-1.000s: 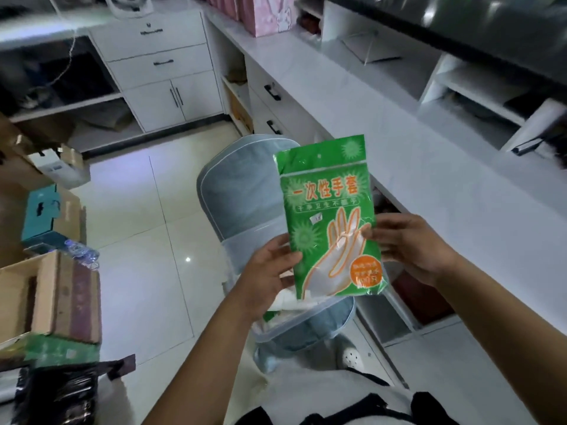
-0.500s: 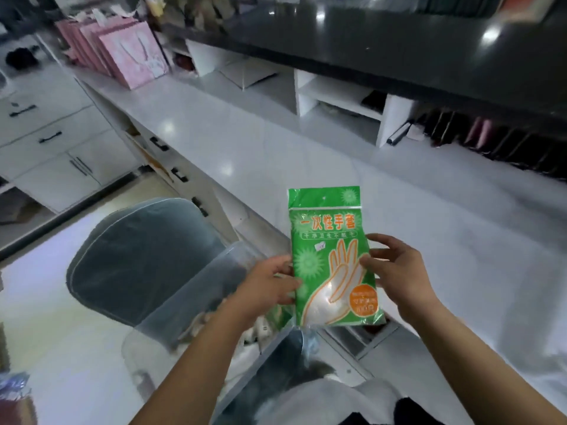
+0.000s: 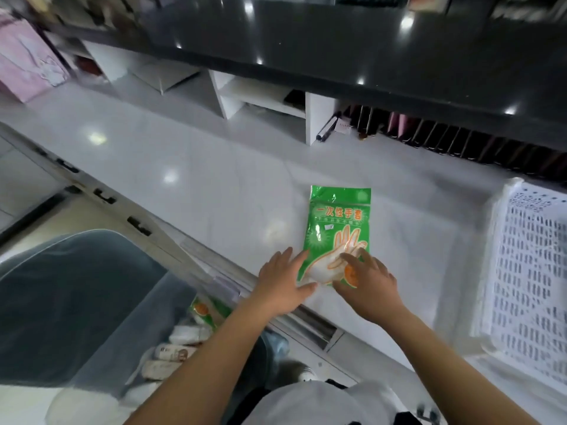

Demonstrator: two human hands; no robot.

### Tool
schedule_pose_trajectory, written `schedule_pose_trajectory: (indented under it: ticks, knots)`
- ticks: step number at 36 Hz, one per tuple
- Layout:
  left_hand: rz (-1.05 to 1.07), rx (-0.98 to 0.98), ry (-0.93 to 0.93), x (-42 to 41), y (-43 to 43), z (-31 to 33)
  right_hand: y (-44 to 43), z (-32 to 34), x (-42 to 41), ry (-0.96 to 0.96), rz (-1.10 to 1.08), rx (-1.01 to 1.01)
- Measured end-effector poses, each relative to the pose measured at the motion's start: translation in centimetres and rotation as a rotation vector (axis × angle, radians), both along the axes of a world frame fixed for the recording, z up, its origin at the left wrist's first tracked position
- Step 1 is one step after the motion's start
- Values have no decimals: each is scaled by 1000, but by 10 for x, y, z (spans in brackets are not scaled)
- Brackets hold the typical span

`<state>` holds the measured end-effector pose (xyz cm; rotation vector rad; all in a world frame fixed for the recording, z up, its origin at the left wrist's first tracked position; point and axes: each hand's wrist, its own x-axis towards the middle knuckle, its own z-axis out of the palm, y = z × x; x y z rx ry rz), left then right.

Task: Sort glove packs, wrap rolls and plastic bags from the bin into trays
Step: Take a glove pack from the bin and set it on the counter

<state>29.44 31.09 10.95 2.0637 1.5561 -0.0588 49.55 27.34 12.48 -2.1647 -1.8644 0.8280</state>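
Head view looks down on a green glove pack (image 3: 337,234) lying flat on the white worktop (image 3: 214,185), just inside its near edge. The left hand (image 3: 283,285) rests with fingers spread at the pack's lower left corner, and the right hand (image 3: 368,283) lies spread over its lower right; neither pinches it. A white perforated tray (image 3: 527,271) sits well apart to the right, so the pack is not yet in a tray. The clear bin (image 3: 129,302) below the worktop edge holds another green pack (image 3: 205,311) and pale rolls (image 3: 168,354). The pack's film looks slick, so it could likely slide off the near edge if the hands drag back.
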Motion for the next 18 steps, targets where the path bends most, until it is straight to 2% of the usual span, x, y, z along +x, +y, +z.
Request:
schedule_pose_trajectory:
  ticks: [5, 9, 12, 15, 17, 18]
  knots:
    - [-46, 19, 29, -15, -9, -7, -7, 1, -4, -90, 38, -20]
    - [42, -35, -55, -39, -16, 6, -1, 26, -28, -109, 65, 20]
    - [225, -60, -226, -78, -33, 11, 3, 48, -64, -21, 116, 88]
    - [513, -83, -410, -131, -60, 0, 0, 57, -112, 129, 228, 152]
    - [703, -88, -437, -170, -84, -17, -6, 50, -143, 206, 346, 153]
    - [782, -89, -389, -190, -99, -29, -10, 42, -159, 225, 425, 124]
